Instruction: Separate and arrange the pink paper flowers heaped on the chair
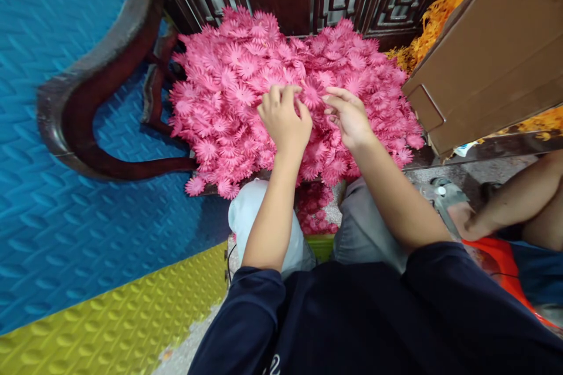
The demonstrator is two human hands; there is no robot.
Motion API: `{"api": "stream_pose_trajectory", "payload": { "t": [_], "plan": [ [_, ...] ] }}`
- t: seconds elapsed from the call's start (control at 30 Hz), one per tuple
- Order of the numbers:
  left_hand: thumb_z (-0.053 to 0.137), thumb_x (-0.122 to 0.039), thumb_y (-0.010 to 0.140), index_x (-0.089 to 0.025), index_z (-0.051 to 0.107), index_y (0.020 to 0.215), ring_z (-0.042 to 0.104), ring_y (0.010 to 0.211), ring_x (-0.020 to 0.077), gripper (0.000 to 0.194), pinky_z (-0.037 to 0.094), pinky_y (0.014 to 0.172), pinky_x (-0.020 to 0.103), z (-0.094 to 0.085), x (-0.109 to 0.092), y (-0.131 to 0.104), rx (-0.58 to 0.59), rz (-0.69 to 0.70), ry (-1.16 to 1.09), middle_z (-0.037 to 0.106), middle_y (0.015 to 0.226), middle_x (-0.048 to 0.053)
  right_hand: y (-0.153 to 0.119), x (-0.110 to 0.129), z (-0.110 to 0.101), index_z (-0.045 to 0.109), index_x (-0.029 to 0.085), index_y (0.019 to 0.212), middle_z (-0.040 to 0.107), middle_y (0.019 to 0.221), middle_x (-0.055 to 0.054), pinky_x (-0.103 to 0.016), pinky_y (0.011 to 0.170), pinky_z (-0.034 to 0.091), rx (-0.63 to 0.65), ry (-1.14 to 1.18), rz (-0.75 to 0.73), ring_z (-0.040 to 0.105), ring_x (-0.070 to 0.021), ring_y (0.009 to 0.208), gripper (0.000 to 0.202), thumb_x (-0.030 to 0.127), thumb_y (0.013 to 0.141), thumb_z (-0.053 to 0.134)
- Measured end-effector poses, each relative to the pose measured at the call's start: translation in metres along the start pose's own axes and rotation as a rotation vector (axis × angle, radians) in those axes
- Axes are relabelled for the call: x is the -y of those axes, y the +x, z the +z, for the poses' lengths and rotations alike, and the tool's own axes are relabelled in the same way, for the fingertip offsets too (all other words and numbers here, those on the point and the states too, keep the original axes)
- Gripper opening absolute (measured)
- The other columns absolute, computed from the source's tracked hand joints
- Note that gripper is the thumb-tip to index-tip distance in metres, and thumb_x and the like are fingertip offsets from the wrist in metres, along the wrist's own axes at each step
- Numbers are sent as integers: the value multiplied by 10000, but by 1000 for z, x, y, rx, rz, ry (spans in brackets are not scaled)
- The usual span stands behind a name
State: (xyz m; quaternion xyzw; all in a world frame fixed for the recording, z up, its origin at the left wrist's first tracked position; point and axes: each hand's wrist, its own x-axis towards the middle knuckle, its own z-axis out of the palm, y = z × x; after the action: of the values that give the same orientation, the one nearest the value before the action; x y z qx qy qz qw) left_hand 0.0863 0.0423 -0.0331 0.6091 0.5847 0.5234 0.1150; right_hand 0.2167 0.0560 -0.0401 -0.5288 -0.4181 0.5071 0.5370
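Observation:
A large heap of pink artificial flowers point(241, 94) with thin pointed petals spreads over a dark wooden seat in front of me. Above its middle, my left hand point(285, 117) is closed, fingers curled, with its fingertips at the edge of one darker pink artificial flower point(313, 94). On the other side of that flower my right hand point(348, 117) has its thumb and fingers drawn together in a pinch. Anything small between the right fingertips is too fine to make out. Both wrists hang over the front part of the heap.
A dark curved wooden armrest point(118, 170) borders the heap at left. To the right stands a brown cardboard box point(488, 53), with orange artificial flowers point(453, 6) behind it. Another person's leg point(519, 199) is at far right. Blue matting point(53, 217) covers the left floor.

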Motion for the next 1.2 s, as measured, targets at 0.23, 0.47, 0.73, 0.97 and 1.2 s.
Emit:
{"api": "stream_pose_trajectory", "payload": {
  "t": [0.23, 0.47, 0.73, 0.97, 1.2],
  "plan": [
    [671, -358, 799, -246, 678, 883, 554, 1054, 238, 140, 415, 973, 408, 4, 5, 4, 101, 2, -65, 603, 963, 50, -6, 12, 1, 631, 232, 976, 675, 923, 8, -270, 705, 511, 95, 58, 35, 602, -101, 740, 273, 296, 712, 667],
    [681, -322, 794, -247, 698, 822, 592, 904, 171, 81, 470, 900, 350, 8, 8, 7, 90, -31, -167, 602, 853, 10, -4, 12, -2, 629, 244, 1015, 665, 908, 3, -331, 820, 519, 148, 58, 2, 626, -129, 827, 287, 328, 743, 654],
    [594, -384, 854, -233, 639, 813, 579, 939, 175, 163, 457, 934, 348, 5, 11, 9, -39, -65, -184, 595, 900, 26, 4, 4, -5, 606, 251, 1039, 649, 962, 7, -308, 800, 528, 113, 95, 24, 624, -125, 866, 308, 358, 751, 636],
    [589, -331, 844, -259, 598, 980, 547, 1065, 230, 154, 374, 1038, 440, 0, 26, 18, -287, -172, -52, 610, 960, 40, 5, 4, -7, 592, 234, 997, 643, 958, 16, -228, 637, 495, -38, 148, 125, 602, -84, 736, 282, 273, 720, 624],
    [664, -341, 792, -278, 627, 983, 525, 1134, 264, 204, 366, 1043, 453, 0, 7, 7, -19, 23, -67, 627, 1036, 49, 7, -2, -7, 594, 236, 982, 633, 934, -2, -252, 606, 476, -31, 56, 56, 606, -116, 755, 322, 360, 694, 665]
  ]
}}
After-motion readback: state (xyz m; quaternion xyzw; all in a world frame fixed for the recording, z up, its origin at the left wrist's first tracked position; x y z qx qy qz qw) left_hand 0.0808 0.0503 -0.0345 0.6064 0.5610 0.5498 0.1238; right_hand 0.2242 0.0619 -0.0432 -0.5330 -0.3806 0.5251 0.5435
